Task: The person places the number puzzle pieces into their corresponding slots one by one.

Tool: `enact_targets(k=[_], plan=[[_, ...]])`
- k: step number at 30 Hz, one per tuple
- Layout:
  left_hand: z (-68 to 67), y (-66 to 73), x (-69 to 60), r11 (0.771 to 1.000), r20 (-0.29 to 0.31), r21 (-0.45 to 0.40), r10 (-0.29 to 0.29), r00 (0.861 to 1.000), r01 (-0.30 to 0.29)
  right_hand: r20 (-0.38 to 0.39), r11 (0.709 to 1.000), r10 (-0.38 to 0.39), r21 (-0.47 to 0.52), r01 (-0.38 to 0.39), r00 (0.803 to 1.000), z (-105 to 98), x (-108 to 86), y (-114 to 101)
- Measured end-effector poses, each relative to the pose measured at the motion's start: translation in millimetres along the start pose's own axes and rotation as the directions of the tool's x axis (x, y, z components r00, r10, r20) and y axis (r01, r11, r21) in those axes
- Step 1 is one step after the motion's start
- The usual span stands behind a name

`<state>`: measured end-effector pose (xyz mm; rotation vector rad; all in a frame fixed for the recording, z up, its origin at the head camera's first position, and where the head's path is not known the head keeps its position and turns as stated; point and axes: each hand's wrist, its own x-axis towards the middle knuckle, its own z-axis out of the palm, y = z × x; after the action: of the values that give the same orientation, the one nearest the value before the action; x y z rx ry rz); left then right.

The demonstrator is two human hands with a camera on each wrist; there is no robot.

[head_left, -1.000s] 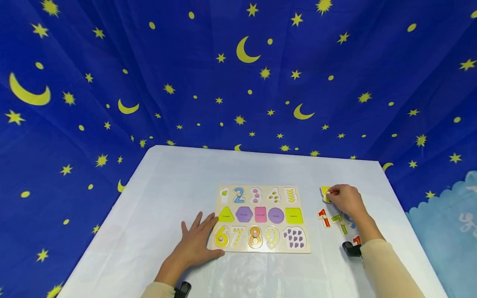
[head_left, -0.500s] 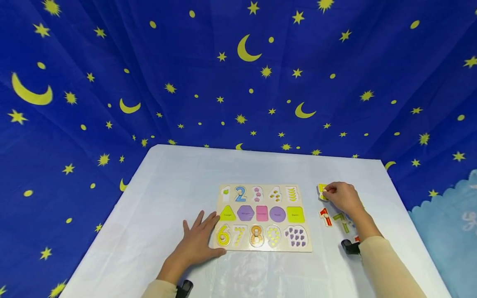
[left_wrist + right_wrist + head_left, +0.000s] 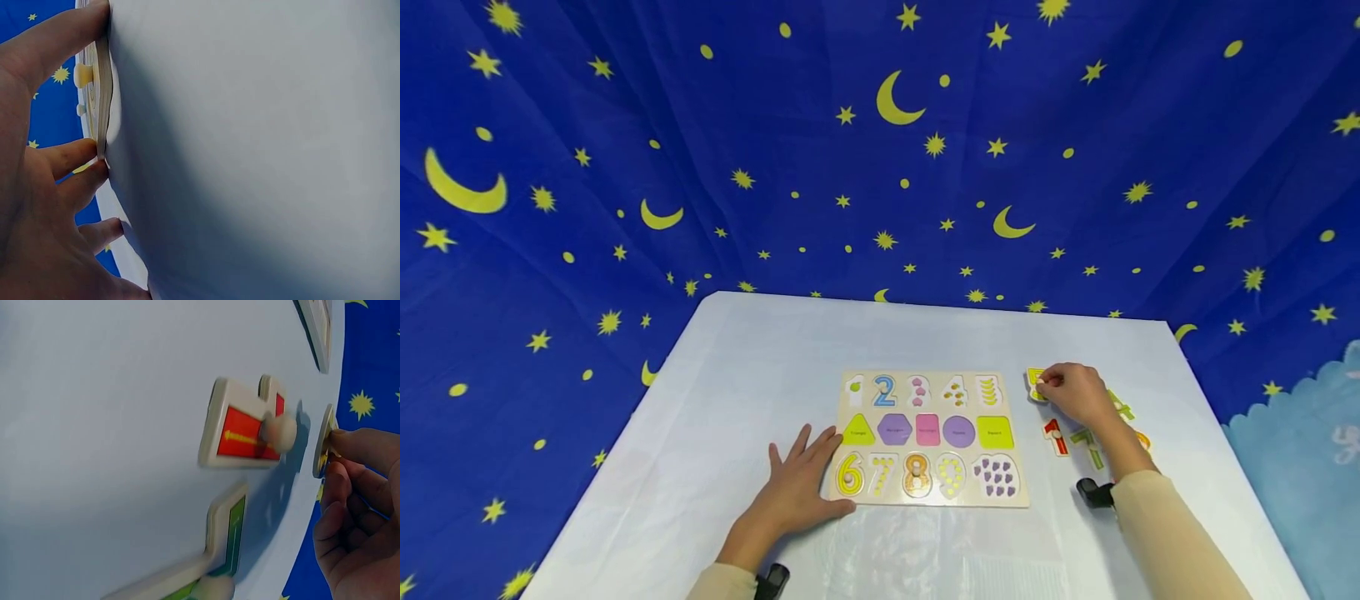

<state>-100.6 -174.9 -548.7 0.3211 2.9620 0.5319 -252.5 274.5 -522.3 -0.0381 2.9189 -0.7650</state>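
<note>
A wooden number puzzle board [image 3: 927, 503] lies flat on the white table. My left hand [image 3: 793, 492] rests at its left edge with fingers spread, thumb and fingertips touching the board's side in the left wrist view. Right of the board, my right hand [image 3: 1078, 393] pinches a yellow number 5 puzzle piece [image 3: 1035, 385] between thumb and fingers; the hand hides part of it. Close below lie a red number 1 piece [image 3: 1056, 437] with a round knob and a green number 7 piece [image 3: 1087, 448]. A blue 2, a yellow 6 and an orange 8 sit in the board.
A green number 4 piece [image 3: 1122, 405] and an orange piece [image 3: 1142, 440] lie partly hidden beside my right forearm. The white table [image 3: 760, 358] ends at a blue curtain [image 3: 820, 125] with yellow stars and moons. Light blue cloth [image 3: 1300, 450] hangs at the right.
My right hand has moved left toward the board with the yellow number 5 piece. The green 4 and the orange piece have come into sight. My left hand has stayed in place.
</note>
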Motion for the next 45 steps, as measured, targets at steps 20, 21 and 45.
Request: enact_targets(k=[20, 21, 45], plan=[[1.0, 1.0, -0.1, 1.000, 0.000, -0.004, -0.023, 1.000, 0.023, -0.007, 0.995, -0.090, 0.039, 0.090, 0.996, 16, 3.1, -19], [1.0, 1.1, 0.3, 1.000, 0.002, -0.004, -0.026, 1.000, 0.026, -0.010, 0.995, -0.092, 0.039, 0.092, 0.996, 17, 3.5, -20], [1.7, -0.5, -1.0, 1.000, 0.003, -0.005, -0.013, 1.000, 0.013, -0.018, 0.982, -0.176, 0.060, 0.177, 0.984, 37, 5.1, -50]])
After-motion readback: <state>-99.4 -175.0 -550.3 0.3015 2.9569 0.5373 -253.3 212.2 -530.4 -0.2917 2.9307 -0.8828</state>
